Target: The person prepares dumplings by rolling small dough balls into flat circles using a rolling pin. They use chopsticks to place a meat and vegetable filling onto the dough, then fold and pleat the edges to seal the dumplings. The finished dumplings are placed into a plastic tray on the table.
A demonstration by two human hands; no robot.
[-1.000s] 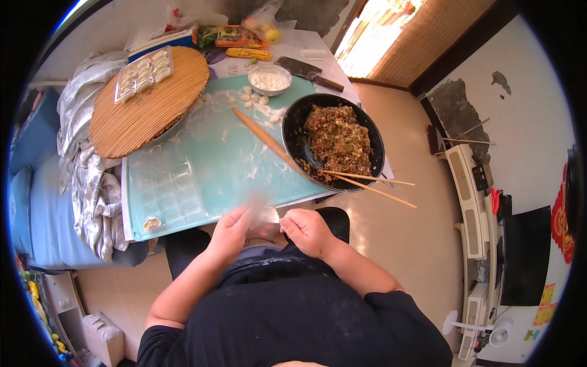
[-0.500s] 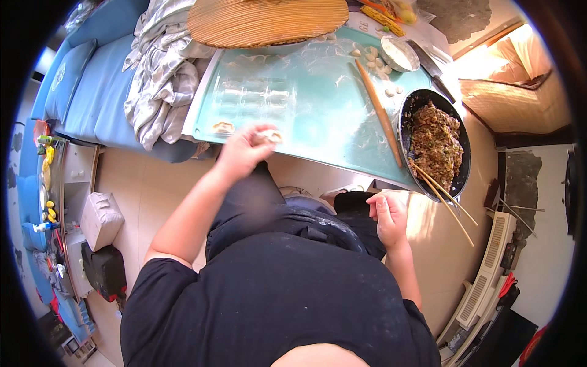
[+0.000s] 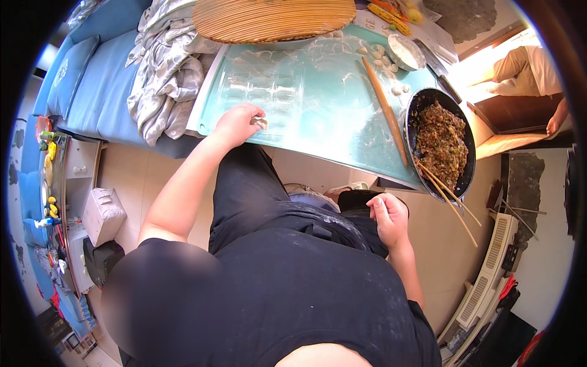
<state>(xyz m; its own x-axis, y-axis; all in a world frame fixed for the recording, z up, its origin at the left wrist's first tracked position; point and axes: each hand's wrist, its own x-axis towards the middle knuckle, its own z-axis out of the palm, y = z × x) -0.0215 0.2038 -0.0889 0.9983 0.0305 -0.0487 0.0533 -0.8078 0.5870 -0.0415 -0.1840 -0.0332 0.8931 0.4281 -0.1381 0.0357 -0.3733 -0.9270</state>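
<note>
My left hand (image 3: 238,125) is closed around a small pale dumpling (image 3: 261,123), which pokes out past the fingertips. It is over the front left edge of a turquoise mat (image 3: 330,131), just in front of a clear plastic compartment tray (image 3: 263,88). My right hand (image 3: 389,215) hangs off the table's front edge above my lap, fingers curled in and thumb on top, with nothing showing in it. Nearest to that hand is a black pan (image 3: 469,153) of minced filling (image 3: 440,144), with chopsticks (image 3: 449,205) leaning out over its rim. A wooden rolling pin (image 3: 384,110) lies left of the pan.
Several dough pieces (image 3: 380,60) lie beside a bowl of flour (image 3: 405,52); a knife (image 3: 440,73) is right of it. A ribbed wooden board (image 3: 275,21) covers the back. Crumpled cloth (image 3: 165,79) hangs left. Another person's hand (image 3: 552,125) and trousers show at right.
My left hand has moved slightly left and up with the dumpling. The dumpling seen on the mat's front left is now hidden behind it. The person at the right has shifted; my right hand stays.
</note>
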